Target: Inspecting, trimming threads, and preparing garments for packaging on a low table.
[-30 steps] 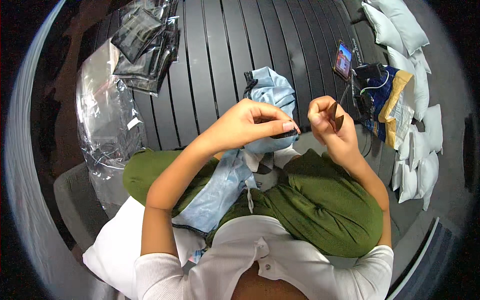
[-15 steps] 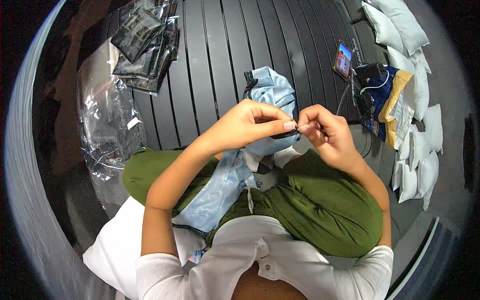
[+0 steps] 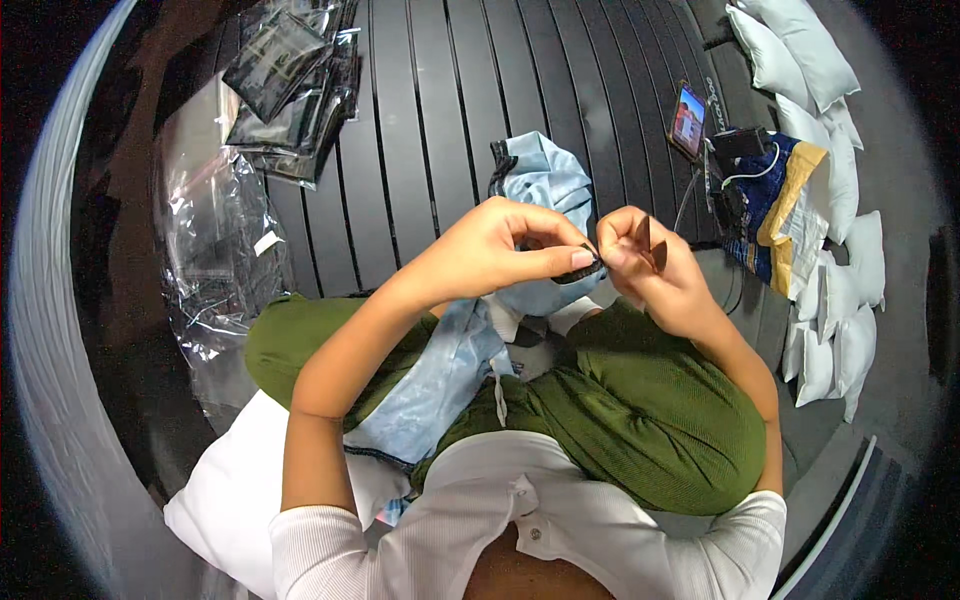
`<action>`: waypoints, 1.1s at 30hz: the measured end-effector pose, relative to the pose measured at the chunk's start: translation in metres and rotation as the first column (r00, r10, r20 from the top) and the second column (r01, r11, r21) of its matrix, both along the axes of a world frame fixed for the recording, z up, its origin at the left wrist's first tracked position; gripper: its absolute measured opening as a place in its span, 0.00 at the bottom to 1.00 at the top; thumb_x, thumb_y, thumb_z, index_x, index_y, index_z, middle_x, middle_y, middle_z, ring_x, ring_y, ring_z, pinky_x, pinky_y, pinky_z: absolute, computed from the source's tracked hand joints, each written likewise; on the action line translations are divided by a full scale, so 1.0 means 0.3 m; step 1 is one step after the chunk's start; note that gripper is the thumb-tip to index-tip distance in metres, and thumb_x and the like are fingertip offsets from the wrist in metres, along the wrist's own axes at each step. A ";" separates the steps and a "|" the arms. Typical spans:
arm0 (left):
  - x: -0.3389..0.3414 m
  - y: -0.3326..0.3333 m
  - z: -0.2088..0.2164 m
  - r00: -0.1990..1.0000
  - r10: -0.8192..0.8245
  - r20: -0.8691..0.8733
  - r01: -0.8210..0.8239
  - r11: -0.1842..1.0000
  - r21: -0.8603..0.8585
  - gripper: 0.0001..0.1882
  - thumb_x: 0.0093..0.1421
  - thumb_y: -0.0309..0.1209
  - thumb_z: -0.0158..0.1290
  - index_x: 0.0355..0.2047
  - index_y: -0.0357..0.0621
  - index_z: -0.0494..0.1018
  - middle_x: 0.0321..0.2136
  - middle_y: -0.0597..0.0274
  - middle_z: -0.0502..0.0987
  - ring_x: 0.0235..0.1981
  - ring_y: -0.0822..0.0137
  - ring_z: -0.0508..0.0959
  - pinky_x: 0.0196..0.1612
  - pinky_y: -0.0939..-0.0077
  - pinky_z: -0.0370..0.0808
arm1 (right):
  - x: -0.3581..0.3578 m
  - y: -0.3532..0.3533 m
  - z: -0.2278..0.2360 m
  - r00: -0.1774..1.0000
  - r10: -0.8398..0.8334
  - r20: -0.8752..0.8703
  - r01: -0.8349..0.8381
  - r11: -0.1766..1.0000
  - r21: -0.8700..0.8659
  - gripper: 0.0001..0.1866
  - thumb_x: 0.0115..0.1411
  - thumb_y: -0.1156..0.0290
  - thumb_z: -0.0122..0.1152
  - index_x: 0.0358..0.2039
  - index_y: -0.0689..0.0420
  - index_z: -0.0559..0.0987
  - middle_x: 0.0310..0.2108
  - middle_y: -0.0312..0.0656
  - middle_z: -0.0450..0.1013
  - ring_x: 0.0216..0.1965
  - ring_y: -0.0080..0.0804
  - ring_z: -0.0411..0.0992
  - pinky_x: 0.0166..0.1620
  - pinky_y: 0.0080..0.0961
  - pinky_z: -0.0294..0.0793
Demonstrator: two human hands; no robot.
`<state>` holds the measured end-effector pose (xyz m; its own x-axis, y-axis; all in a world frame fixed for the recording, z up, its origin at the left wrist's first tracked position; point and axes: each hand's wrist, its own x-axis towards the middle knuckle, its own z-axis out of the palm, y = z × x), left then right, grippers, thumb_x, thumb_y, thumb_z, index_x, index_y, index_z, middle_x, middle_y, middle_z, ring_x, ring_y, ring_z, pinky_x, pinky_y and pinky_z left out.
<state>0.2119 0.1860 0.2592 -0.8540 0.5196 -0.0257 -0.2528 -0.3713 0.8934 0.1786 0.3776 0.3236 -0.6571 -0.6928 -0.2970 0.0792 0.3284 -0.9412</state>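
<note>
A light-blue cloth (image 3: 545,175) with black stitched edging stretches from beyond my hands back across my lap. Its black edge is pinched between the thumb and fingers of my left hand (image 3: 510,250). Right beside it, my right hand (image 3: 660,275) is closed, its fingertips meeting that edge or a thread at it; which one is too small to tell. A small dark tool with two pointed blades (image 3: 648,238), like thread snips, sticks up from among the right fingers. The rest of this tool is hidden in the hand.
Clear plastic bags (image 3: 215,220) and dark flat packets (image 3: 285,100) lie at the left. On the right are a phone (image 3: 688,122), a blue-and-gold bag (image 3: 775,215) with a cable, and several white pillows (image 3: 840,330). A white pillow (image 3: 235,490) rests by my left side.
My right hand has turned slightly, so the two dark blades now show between its fingers. The left hand stays almost in place, and more of the black edge shows at its thumb.
</note>
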 end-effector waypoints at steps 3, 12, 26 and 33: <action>-0.002 -0.001 0.003 0.999 0.005 0.037 -0.004 1.000 -0.027 0.09 0.55 0.29 0.51 0.30 0.34 0.73 0.27 0.67 0.74 0.29 0.80 0.70 0.33 0.85 0.67 | -0.016 0.000 -0.002 0.990 -0.119 0.079 0.119 0.993 0.005 0.10 0.58 0.66 0.47 0.30 0.60 0.65 0.17 0.27 0.56 0.15 0.12 0.52 0.19 0.11 0.51; 0.001 -0.002 -0.001 0.999 0.048 0.009 -0.047 0.999 -0.018 0.10 0.56 0.31 0.50 0.31 0.35 0.73 0.27 0.67 0.75 0.29 0.80 0.70 0.34 0.85 0.67 | -0.032 0.045 -0.027 0.903 0.203 -0.379 -0.111 0.962 0.249 0.33 0.53 0.38 0.40 0.22 0.62 0.62 0.14 0.37 0.55 0.16 0.25 0.55 0.20 0.20 0.55; 0.004 -0.002 0.010 0.998 0.035 0.047 -0.034 0.999 -0.024 0.09 0.54 0.29 0.52 0.31 0.34 0.74 0.27 0.65 0.75 0.29 0.79 0.71 0.34 0.85 0.67 | -0.028 0.037 -0.039 0.791 0.260 -0.554 -0.134 0.957 0.257 0.29 0.54 0.43 0.45 0.19 0.62 0.64 0.12 0.43 0.57 0.12 0.39 0.60 0.17 0.26 0.57; 0.006 -0.006 0.005 0.998 0.051 0.041 -0.049 0.997 -0.054 0.09 0.54 0.29 0.52 0.30 0.34 0.74 0.26 0.65 0.75 0.29 0.78 0.72 0.33 0.84 0.68 | -0.026 0.032 -0.048 0.786 0.253 -0.564 -0.142 0.962 0.233 0.27 0.53 0.47 0.49 0.16 0.61 0.63 0.10 0.43 0.56 0.11 0.39 0.58 0.16 0.25 0.56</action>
